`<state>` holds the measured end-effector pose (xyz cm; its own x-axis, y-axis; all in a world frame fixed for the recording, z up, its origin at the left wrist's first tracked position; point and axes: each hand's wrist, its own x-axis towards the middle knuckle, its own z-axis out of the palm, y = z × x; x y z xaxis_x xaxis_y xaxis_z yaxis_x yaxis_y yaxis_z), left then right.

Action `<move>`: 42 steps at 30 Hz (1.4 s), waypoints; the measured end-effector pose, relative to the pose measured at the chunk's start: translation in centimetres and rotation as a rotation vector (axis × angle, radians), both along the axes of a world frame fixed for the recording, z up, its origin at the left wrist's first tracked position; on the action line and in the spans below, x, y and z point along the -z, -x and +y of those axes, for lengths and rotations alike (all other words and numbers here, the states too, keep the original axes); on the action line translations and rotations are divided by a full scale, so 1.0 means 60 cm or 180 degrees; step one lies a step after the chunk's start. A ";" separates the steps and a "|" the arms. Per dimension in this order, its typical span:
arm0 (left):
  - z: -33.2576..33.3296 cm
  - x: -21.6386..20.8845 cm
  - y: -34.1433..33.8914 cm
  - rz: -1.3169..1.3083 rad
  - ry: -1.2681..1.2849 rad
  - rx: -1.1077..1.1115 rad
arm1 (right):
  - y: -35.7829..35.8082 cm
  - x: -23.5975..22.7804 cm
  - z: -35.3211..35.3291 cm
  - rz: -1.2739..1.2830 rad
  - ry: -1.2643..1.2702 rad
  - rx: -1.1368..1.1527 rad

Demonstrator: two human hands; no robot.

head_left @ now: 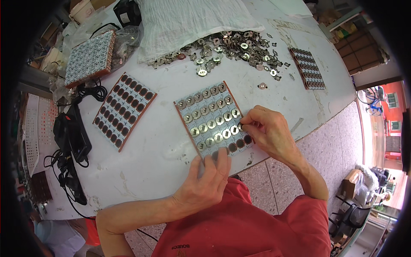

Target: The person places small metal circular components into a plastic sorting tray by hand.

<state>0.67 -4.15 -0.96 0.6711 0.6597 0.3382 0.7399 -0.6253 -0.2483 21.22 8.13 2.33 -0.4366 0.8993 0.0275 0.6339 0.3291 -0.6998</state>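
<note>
A panel of small circuit boards [212, 115] lies in front of me. Shiny round metal clips [218, 137] sit in most of its rows, and bare dark circles [232, 147] show in the row nearest me. Fingers extended and apart, my left hand [209, 173] rests its tips on the panel's near edge, holding nothing. At the panel's right edge, my right hand [269, 130] pinches a small round metal clip [240, 126], partly hidden by the fingertips.
Loose metal clips [231, 48] spill from a white sack [192, 25] at the back. Other panels lie left [124, 110] and far right [308, 68]. A stack of panels [90, 58], a black power adapter [68, 132] and cables are on the left; the table edge [306, 139] is right.
</note>
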 end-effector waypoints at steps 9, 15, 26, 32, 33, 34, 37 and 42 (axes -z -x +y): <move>0.001 -0.001 0.002 0.0032 -0.0061 0.0026 | -0.003 -0.003 -0.002 0.0272 0.0358 0.0079; 0.002 0.000 0.002 0.0047 -0.0109 0.0055 | -0.006 0.012 -0.006 0.0233 0.0084 0.0133; 0.003 0.000 0.002 0.0081 -0.0133 0.0039 | -0.025 0.013 0.019 0.0845 0.0887 0.0366; -0.001 -0.004 0.001 0.0011 -0.0104 0.0077 | -0.014 0.017 0.001 0.0496 0.0409 0.0088; 0.001 -0.003 0.001 0.0012 -0.0133 0.0057 | -0.016 0.017 0.003 0.0300 0.0103 -0.0017; 0.003 -0.001 0.001 0.0001 -0.0161 0.0059 | -0.015 0.014 0.009 0.0333 0.0331 -0.0005; -0.003 0.002 0.001 0.0009 -0.0216 0.0037 | -0.008 0.003 0.012 0.0147 0.0360 -0.0176; 0.001 0.003 0.000 -0.0028 -0.0272 0.0027 | -0.016 -0.008 0.010 0.0548 0.0809 0.0076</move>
<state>0.70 -4.08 -1.12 0.6732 0.6226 0.3989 0.7371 -0.6082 -0.2945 22.19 8.75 2.81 -0.4235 0.8968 -0.1280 0.5044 0.1161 -0.8556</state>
